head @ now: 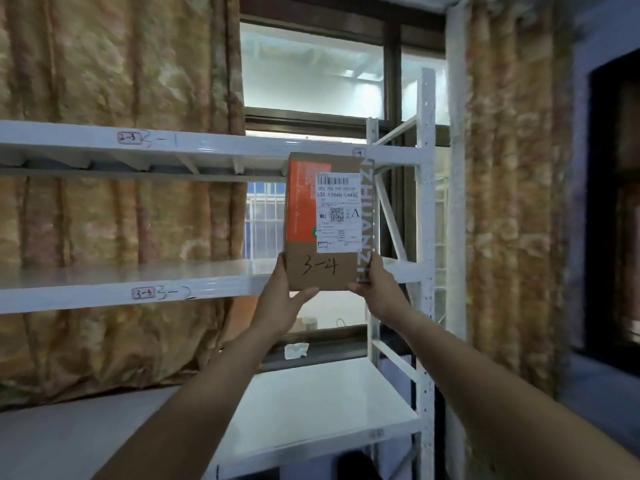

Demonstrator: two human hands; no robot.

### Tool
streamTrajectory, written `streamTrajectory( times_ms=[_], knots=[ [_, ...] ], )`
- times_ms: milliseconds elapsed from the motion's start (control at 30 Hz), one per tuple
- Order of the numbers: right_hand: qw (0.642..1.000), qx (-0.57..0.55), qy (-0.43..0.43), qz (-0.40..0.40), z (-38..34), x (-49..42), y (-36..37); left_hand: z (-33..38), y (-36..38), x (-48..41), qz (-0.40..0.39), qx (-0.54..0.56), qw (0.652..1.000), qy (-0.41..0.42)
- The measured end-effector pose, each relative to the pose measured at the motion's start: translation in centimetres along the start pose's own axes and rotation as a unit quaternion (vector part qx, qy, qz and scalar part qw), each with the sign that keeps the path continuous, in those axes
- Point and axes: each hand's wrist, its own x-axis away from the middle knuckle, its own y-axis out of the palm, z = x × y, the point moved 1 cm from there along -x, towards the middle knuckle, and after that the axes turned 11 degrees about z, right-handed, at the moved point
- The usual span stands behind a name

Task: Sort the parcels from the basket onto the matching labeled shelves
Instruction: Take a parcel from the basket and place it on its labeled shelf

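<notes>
We hold cardboard parcel (325, 268) upright at frame centre, raised in front of white rack (426, 202). Our left hand (281, 303) clamped on lower left corner, thumb up left edge, fingers curled under bottom. Our right hand (379, 289) pinches lower right corner. Handwritten "3-4" on parcel's lower face, white shipping label (338, 213) above it. Beam marked "3-1" (207, 147) crosses upper left of frame. Beam marked "3-2" (207, 287) crosses middle left. Patterned curtain (104, 57) fills left side.
</notes>
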Motion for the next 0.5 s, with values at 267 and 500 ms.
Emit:
streamTrajectory(
  times_ms=[267, 500],
  knots=[
    [0.998, 0.022, 0.011, 0.055, 6.6, -4.5, -5.0, -2.6, 10.2, -4.1, -0.043, 0.014, 0.999, -0.002],
    [0.998, 0.033, 0.014, 0.058, 12.3, -11.7, -4.0, -7.6, 14.9, -10.2, -0.116, 0.043, 0.992, -0.012]
  ],
)
